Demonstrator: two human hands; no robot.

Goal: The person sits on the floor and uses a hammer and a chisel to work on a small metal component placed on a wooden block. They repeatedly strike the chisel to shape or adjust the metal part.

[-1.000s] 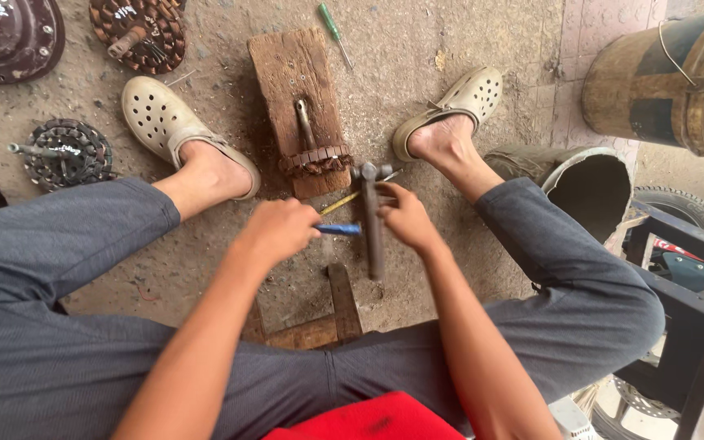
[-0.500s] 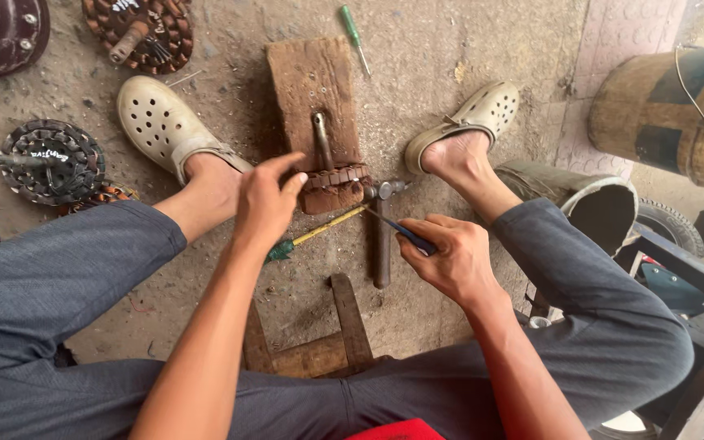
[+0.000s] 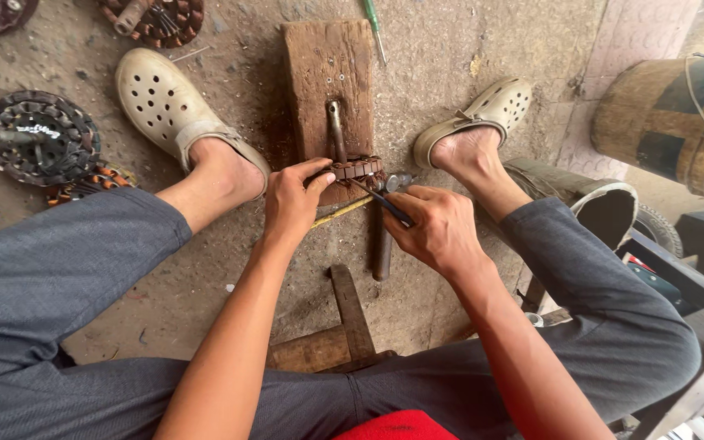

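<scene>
**Q:** State hand positions and grip.

**A:** My left hand (image 3: 291,204) rests on the near edge of the wound stator ring (image 3: 355,169), fingers curled together against its left rim. My right hand (image 3: 442,228) is clamped around a thin dark tool (image 3: 385,204), whose tip points to 10 o'clock and meets the ring. The ring sits on the near end of the wooden block (image 3: 327,73), around an upright metal pin (image 3: 336,130).

**Q:** Clearances?

**A:** My sandalled feet (image 3: 174,110) flank the block at 9 and 3 o'clock. A hammer (image 3: 383,244) lies just beside my right hand, at 6 o'clock from the ring. A green screwdriver (image 3: 372,28) lies at 12 o'clock, off the block's far corner.

**Q:** Surface and surroundings?

**A:** Rough, stained concrete floor (image 3: 450,33). Other stators (image 3: 38,138) lie at 9 o'clock; a drum (image 3: 678,122) stands at 2 o'clock.
</scene>
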